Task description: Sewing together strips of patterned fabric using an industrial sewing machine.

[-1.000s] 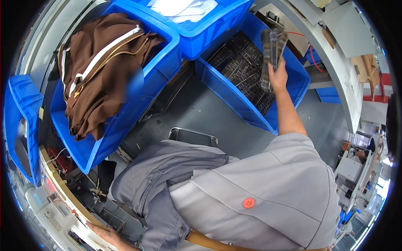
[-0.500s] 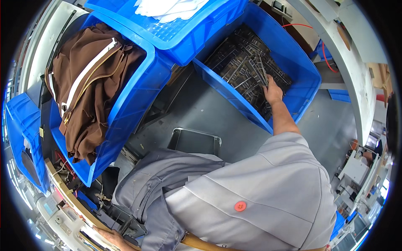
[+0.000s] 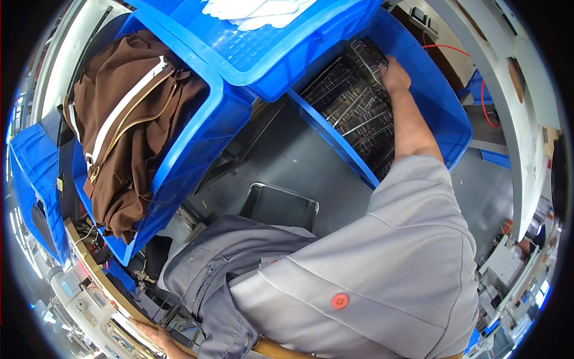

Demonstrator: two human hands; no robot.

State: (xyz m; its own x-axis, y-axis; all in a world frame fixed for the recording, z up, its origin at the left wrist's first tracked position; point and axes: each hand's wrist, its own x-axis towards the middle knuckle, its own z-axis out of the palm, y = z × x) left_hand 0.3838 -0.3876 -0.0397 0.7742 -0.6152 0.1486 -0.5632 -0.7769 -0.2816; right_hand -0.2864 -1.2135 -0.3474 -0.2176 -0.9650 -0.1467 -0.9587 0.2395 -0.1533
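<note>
My right hand (image 3: 395, 76) reaches into a deep blue bin (image 3: 445, 113) at the upper right. Its fingers are closed on the edge of dark plaid fabric (image 3: 366, 55), at the far side of the bin; the fingertips are partly hidden. More folded plaid pieces (image 3: 359, 110) lie heaped beneath and nearer to me. At the lower left, my left hand (image 3: 150, 334) lies with its fingers stretched out on the table edge beside a white sewing machine (image 3: 81, 308), holding nothing.
Brown fabric with a gold zipper (image 3: 128, 119) fills a blue bin (image 3: 200, 134) on the left. A shallow blue crate (image 3: 233, 54) with white pieces (image 3: 257, 12) overhangs the plaid bin's near left corner. A metal-framed stool (image 3: 281, 206) stands on the grey floor.
My right hand has moved farther into the bin, toward its far side, shifting the upper plaid pieces with it. The left hand stays at the table edge. The view has shifted slightly.
</note>
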